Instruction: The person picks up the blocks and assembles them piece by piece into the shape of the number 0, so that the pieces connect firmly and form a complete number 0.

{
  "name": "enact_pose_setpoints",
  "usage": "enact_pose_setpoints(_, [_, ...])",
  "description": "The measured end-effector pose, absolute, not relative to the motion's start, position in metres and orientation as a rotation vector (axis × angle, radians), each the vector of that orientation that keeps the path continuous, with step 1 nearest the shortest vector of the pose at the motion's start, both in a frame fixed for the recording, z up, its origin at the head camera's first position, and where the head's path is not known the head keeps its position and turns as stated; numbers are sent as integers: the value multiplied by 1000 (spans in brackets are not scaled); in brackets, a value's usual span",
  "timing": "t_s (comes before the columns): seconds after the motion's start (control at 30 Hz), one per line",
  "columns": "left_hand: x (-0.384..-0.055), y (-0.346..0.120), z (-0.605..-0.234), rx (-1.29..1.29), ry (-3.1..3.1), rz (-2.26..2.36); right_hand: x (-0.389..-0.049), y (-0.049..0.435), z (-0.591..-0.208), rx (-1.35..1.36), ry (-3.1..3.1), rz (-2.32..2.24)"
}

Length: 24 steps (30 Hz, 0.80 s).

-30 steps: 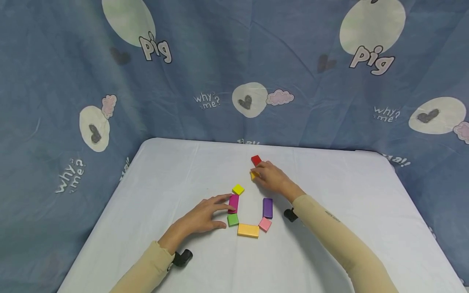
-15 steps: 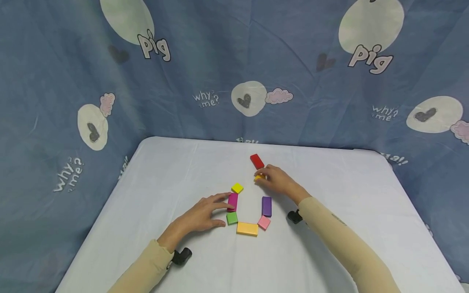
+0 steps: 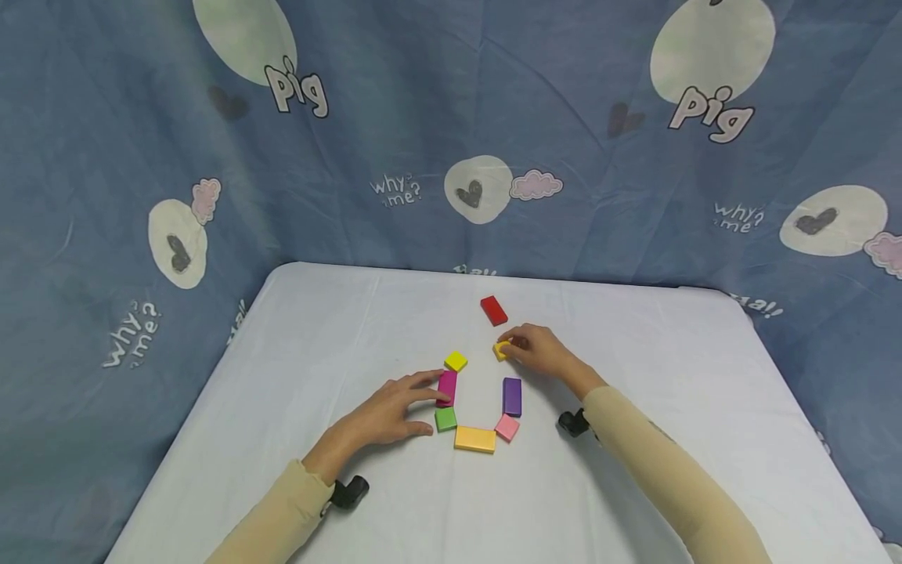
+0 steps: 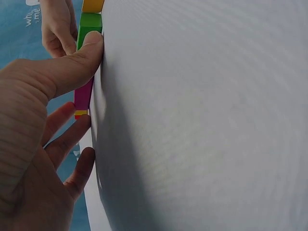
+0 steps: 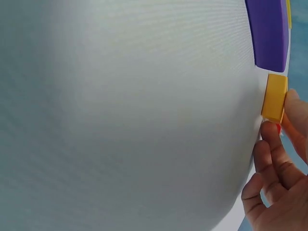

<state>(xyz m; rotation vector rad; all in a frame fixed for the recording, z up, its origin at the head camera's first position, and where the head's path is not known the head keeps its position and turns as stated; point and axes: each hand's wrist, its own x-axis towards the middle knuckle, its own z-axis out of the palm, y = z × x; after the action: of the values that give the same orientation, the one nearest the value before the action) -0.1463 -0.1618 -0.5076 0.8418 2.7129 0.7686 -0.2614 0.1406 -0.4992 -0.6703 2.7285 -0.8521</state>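
Note:
My right hand [image 3: 541, 351] pinches a small orange-yellow block [image 5: 275, 97] between thumb and fingers at the tabletop, beyond the purple block [image 3: 512, 397]. In the right wrist view a small gap parts the two blocks. My left hand [image 3: 384, 411] lies with fingers spread, its fingertips at the magenta block [image 3: 448, 382]. Its thumb is beside the green block [image 3: 445, 420]. A yellow block [image 3: 456, 361] sits cornerwise at the magenta block's far end. Along the near side, a long orange block [image 3: 475, 439] lies between the green block and a pink one [image 3: 507, 428].
A red block [image 3: 494, 310] lies apart, farther back than the right hand. White cloth covers the table [image 3: 380, 313], and a blue printed curtain [image 3: 352, 219] hangs behind and at the sides. Dark wrist cameras [image 3: 350, 493] hang below both sleeves, close to the tabletop.
My right hand has drawn the small orange-yellow block away from the red block, toward the right and nearer the purple block. The left hand has stayed in place.

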Motion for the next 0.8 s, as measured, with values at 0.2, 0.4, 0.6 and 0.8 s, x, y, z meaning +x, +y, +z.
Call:
enact_pose_setpoints(0.2, [-145, -161, -506, 835, 2710, 773, -257, 144, -501, -697, 2714, -870])
enact_pose_setpoints(0.4, [-146, -162, -506, 860, 2714, 769, -251, 146, -501, -709, 2700, -903])
enact_pose_setpoints(0.6, [-146, -162, -505, 865, 2715, 773, -247, 149, -502, -676, 2697, -947])
enact_pose_setpoints(0.8, [-146, -162, -505, 872, 2712, 772, -243, 150, -501, -674, 2690, -973])
